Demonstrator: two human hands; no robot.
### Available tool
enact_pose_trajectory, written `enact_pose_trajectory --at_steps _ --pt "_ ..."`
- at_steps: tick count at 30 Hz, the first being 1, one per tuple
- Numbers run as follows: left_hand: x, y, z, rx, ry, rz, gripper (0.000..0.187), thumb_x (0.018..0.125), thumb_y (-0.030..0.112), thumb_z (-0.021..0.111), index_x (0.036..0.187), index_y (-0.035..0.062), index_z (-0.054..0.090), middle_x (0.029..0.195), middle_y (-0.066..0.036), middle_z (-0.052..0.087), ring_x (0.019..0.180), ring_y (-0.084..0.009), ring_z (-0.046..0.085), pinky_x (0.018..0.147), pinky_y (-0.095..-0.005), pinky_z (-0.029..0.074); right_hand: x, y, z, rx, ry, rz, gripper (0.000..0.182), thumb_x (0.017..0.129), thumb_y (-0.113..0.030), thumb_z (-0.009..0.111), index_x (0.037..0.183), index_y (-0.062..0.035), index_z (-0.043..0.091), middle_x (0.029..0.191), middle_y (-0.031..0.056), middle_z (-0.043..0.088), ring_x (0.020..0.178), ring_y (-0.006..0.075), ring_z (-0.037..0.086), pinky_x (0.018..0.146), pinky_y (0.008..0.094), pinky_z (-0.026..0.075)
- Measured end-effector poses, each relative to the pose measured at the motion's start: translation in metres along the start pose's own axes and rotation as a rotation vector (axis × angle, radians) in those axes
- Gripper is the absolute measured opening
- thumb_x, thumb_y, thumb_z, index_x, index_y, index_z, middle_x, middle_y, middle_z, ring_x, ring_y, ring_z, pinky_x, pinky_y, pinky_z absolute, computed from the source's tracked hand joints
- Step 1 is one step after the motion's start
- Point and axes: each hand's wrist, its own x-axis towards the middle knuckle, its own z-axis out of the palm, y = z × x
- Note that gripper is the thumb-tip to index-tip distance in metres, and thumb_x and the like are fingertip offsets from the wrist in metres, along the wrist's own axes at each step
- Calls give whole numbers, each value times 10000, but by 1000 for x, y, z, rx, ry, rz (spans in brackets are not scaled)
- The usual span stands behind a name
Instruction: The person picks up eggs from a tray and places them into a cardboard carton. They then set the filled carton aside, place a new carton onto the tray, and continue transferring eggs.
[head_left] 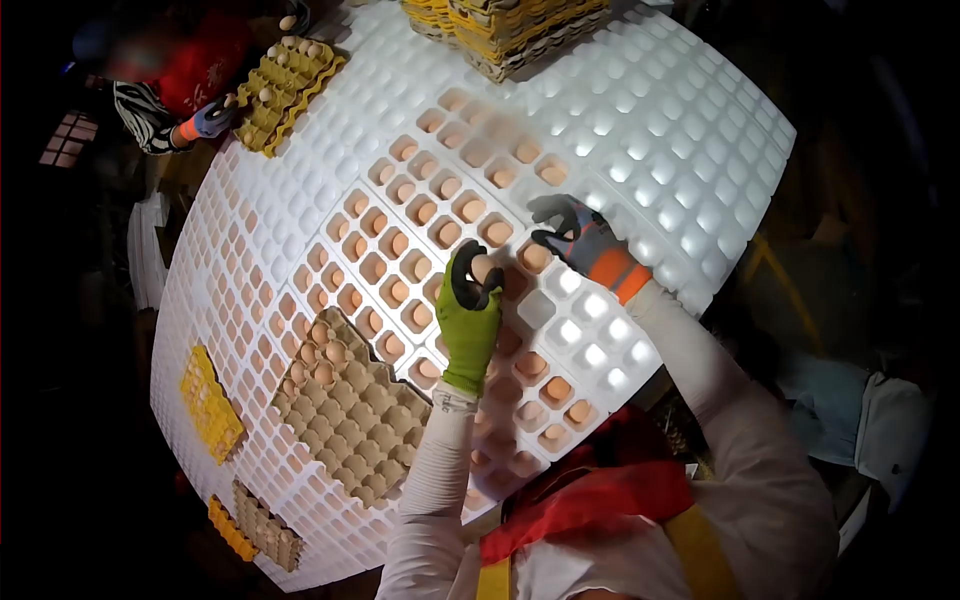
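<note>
My left hand (470, 310), in a green glove with black fingertips, is closed around an egg (482, 268) above the white grid of square pockets (537, 308). To its right, my right hand (575, 232), in a grey glove with an orange cuff, has its fingers apart over the grid, with no egg visible in them. An egg (535, 257) sits in a pocket between the two hands. Many other pockets around them hold single eggs. At the lower left, a brown cardboard tray (365, 420) lies on the grid with several eggs at its upper left end.
A co-worker in red (205, 65) at the upper left has a gloved hand (212, 118) at a yellowish tray with eggs (285, 85). Stacked trays (505, 30) stand at the top. A yellow tray (211, 403) and smaller stacks (265, 525) lie at the lower left.
</note>
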Motion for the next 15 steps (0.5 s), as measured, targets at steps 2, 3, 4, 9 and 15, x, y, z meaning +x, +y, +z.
enact_pose_trajectory --at_steps 2,3,4,9,15 --pt "-15 -5 7 53 -26 94 376 882 112 722 1248 64 651 1102 -11 700 838 -87 589 727 -221 478 39 47 13 169 175 -307 377 900 -173 729 1251 -110 607 1164 59 672 994 221 665 853 352 535" --pt "-29 21 14 -9 -45 -20 396 861 87 731 1249 69 654 1111 0 698 814 -81 576 728 -224 478 52 40 14 73 202 -333 371 901 -185 721 1248 -117 608 1166 65 667 999 244 656 863 369 528" --pt "-39 10 21 30 -57 21 423 837 83 759 1247 72 657 1095 15 695 788 -77 564 715 -230 482 65 27 18 -25 231 -364 366 902 -197 713 1245 -123 609 1168 71 662 1003 266 648 873 385 521" --pt "-61 -12 34 478 -46 201 438 819 68 779 1239 61 654 1084 -69 653 818 -164 618 711 -263 515 86 33 31 -340 76 -316 378 909 -170 712 1268 -122 602 1267 96 633 1126 236 618 959 381 501" --pt "-34 -5 87 276 -65 320 424 824 18 665 1243 80 642 1226 -121 603 1067 -340 604 882 -404 505 45 56 -31 732 206 -131 290 973 3 577 1258 -2 629 1162 67 683 992 145 649 888 276 530"
